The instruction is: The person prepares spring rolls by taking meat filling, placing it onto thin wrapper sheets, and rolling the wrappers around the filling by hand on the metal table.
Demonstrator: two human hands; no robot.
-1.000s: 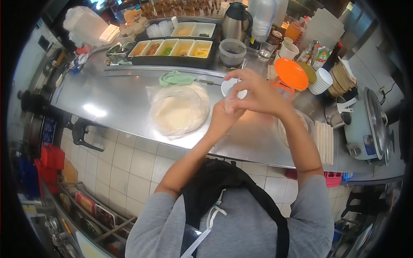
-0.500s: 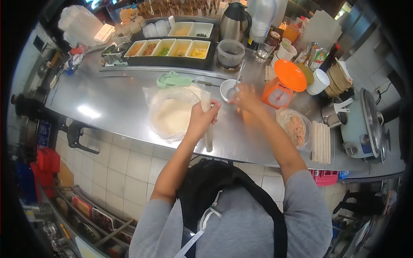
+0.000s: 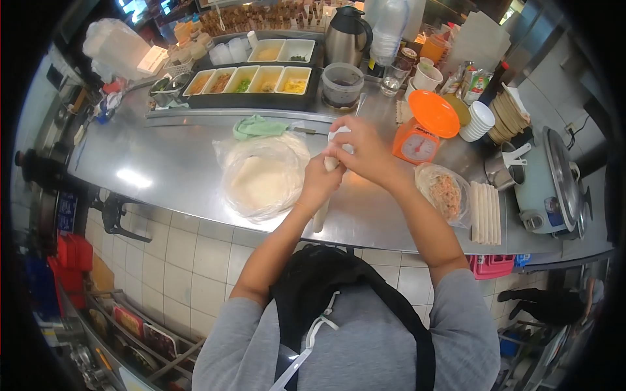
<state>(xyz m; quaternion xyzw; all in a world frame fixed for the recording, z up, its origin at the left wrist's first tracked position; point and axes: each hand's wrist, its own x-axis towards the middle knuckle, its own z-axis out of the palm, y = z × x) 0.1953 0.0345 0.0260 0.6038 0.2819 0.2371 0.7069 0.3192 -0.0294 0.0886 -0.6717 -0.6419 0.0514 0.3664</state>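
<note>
A long pale roll (image 3: 321, 216) is upright-tilted in my left hand (image 3: 319, 182), whose fingers are wrapped round its upper part. My right hand (image 3: 360, 151) is at the roll's top end, thumb and fingertips curled together there; anything between them is too small to tell. Behind my right hand a white bowl (image 3: 340, 135) with a spoon is partly hidden. To the left lies a stack of round pale wrappers (image 3: 261, 179) in a clear plastic bag, with a green cloth (image 3: 259, 127) at its back edge. A bag of pinkish filling (image 3: 445, 195) lies to the right.
Several finished rolls (image 3: 485, 214) lie side by side at the right. Behind them are an orange scale (image 3: 417, 144), white bowls (image 3: 478, 121) and a cooker (image 3: 544, 186). Topping trays (image 3: 244, 83), a dark-liquid tub (image 3: 342, 85) and a steel jug (image 3: 345, 39) line the back.
My right hand has moved from the bowl to the top of the roll. My left hand has shifted slightly right and down, still round the roll. The view has shifted slightly.
</note>
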